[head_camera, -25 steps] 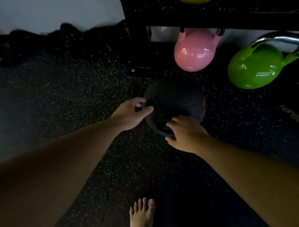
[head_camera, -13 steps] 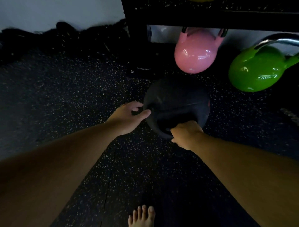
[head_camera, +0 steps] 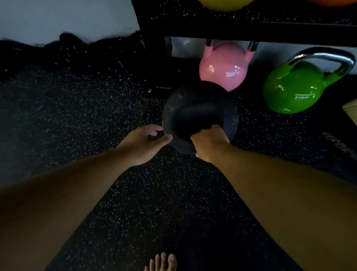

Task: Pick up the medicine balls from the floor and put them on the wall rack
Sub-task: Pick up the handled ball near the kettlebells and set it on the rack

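Black metal wall rack point(head_camera: 251, 29) spans the top from 12 to 2 o'clock; its lowest shelf carries a yellow rounded ball point(head_camera: 225, 4) and an orange object point(head_camera: 332, 2), both cut off by the frame edge. Under the shelf, on the black speckled rubber floor point(head_camera: 87, 120): a glossy pink kettlebell point(head_camera: 224, 67) at 12 o'clock and a glossy green kettlebell with a steel handle point(head_camera: 293, 87) at 2 o'clock. The dark, soft-shelled medicine ball point(head_camera: 179, 102) sits at centre, just in front of the pink kettlebell — its near side dented in. Right hand point(head_camera: 209, 143) is closed, gripping the ball's sagging near wall. Left hand point(head_camera: 144, 142) is half open, thumb and fingertips at the ball's 9 o'clock edge — firm contact unclear. Bare toes point(head_camera: 163, 261) at 6 o'clock.
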